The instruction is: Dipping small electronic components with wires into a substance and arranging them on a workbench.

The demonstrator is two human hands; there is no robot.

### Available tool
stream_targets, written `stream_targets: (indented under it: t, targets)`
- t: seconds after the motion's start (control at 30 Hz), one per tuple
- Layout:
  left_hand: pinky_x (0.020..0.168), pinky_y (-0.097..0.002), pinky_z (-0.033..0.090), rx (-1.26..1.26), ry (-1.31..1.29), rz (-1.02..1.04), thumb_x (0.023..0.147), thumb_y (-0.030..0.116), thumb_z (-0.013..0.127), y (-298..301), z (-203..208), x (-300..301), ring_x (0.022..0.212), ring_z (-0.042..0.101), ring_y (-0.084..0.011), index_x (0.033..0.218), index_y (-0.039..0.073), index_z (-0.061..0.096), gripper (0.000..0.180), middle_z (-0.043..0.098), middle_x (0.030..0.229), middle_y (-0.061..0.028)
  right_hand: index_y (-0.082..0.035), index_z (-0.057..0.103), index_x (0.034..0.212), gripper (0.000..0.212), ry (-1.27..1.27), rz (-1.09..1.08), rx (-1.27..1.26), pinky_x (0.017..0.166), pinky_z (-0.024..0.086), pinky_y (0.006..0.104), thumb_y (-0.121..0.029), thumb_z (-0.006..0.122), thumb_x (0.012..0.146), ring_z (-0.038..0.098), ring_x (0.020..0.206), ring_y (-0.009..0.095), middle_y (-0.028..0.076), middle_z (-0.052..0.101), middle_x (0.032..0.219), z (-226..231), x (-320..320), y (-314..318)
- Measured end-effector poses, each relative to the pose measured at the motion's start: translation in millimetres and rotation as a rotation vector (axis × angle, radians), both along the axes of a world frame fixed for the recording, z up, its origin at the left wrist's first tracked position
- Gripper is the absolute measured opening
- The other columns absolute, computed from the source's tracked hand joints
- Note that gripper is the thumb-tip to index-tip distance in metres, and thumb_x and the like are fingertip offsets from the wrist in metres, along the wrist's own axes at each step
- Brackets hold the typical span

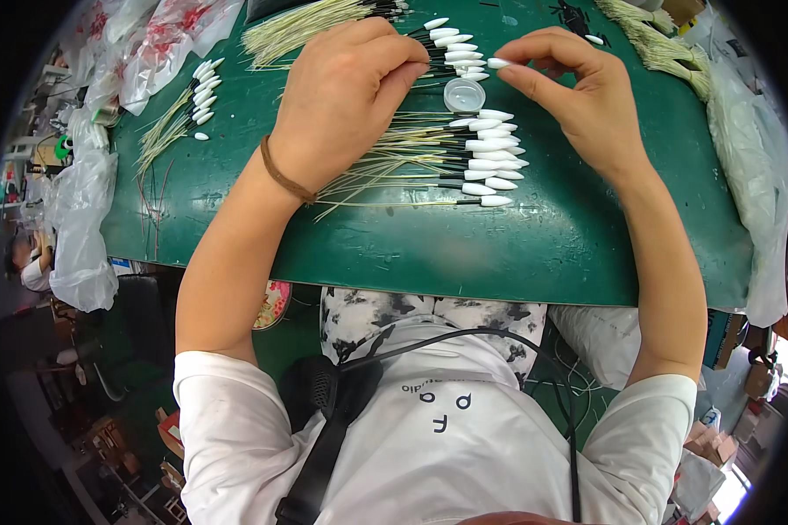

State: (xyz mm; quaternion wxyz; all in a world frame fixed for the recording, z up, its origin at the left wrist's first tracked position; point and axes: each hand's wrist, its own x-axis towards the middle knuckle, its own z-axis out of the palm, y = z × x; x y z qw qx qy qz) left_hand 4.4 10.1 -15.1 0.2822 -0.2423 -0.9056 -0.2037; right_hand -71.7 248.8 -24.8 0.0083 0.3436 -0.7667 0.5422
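Observation:
My right hand pinches a small white bullet-shaped cap between thumb and finger, above the green table. My left hand is closed in a pinch beside the dark ends of several thin wires; what its fingertips hold is hidden. Just beyond those fingertips lies a row of white-capped wires. Between the hands stands a small round clear cup. Nearer to me, a second group of pale wires with black sleeves and white caps lies with the tips pointing right.
At the left of the green table lie a smaller bunch of capped wires and a loose white cap. Uncapped pale wires lie at the far side. Wire bundles and plastic bags line the right edge.

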Motion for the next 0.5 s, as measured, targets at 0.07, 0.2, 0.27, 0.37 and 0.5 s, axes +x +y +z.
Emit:
stream_targets:
  t: [0.07, 0.2, 0.27, 0.37, 0.5]
  targets:
    - [0.062, -0.0295, 0.046, 0.014, -0.003, 0.006, 0.086, 0.003, 0.069, 0.4, -0.8, 0.3, 0.072, 0.059, -0.0223, 0.092, 0.002, 0.069, 0.006, 0.062, 0.082, -0.0080, -0.008, 0.076, 0.093, 0.013, 0.213, -0.013, 0.099, 0.080, 0.045, 0.0282, -0.016, 0.076, 0.082, 0.058, 0.085, 0.016, 0.000, 0.071, 0.089, -2.0, -1.6, -2.3]
    - [0.061, -0.0281, 0.045, 0.063, -0.024, 0.010, 0.087, 0.004, 0.069, 2.2, -1.3, -0.1, 0.071, 0.059, -0.0197, 0.094, 0.002, 0.069, 0.007, 0.063, 0.083, -0.0072, -0.009, 0.076, 0.092, 0.013, 0.254, -0.023, 0.104, 0.079, 0.044, 0.0291, -0.017, 0.077, 0.082, 0.058, 0.085, 0.016, -0.001, 0.071, 0.089, -7.1, -2.5, -4.6]
    - [0.061, -0.0278, 0.045, 0.066, -0.024, 0.009, 0.087, 0.004, 0.069, 2.5, -1.0, 0.8, 0.071, 0.059, -0.0192, 0.094, 0.002, 0.069, 0.007, 0.063, 0.083, -0.0071, -0.009, 0.076, 0.092, 0.014, 0.191, -0.005, 0.079, 0.079, 0.044, 0.0295, -0.018, 0.077, 0.081, 0.057, 0.085, 0.016, 0.000, 0.071, 0.090, -7.8, -2.4, -6.2]
    - [0.062, -0.0272, 0.045, 0.087, -0.037, -0.003, 0.087, 0.003, 0.069, 4.7, -1.0, 1.4, 0.071, 0.059, -0.0183, 0.094, 0.001, 0.070, 0.008, 0.064, 0.084, -0.0070, -0.007, 0.076, 0.093, 0.015, 0.118, 0.015, 0.073, 0.078, 0.044, 0.0283, -0.018, 0.077, 0.082, 0.058, 0.084, 0.014, 0.000, 0.072, 0.089, -5.7, -0.4, -7.6]
    - [0.063, -0.0262, 0.046, 0.129, -0.019, -0.020, 0.087, 0.002, 0.070, 8.8, -2.4, 1.2, 0.072, 0.059, -0.0170, 0.095, 0.001, 0.070, 0.009, 0.064, 0.085, -0.0069, -0.006, 0.076, 0.093, 0.016, 0.051, 0.055, 0.014, 0.076, 0.044, 0.0264, -0.018, 0.076, 0.083, 0.058, 0.081, 0.011, 0.001, 0.072, 0.088, -3.4, 4.5, -10.1]
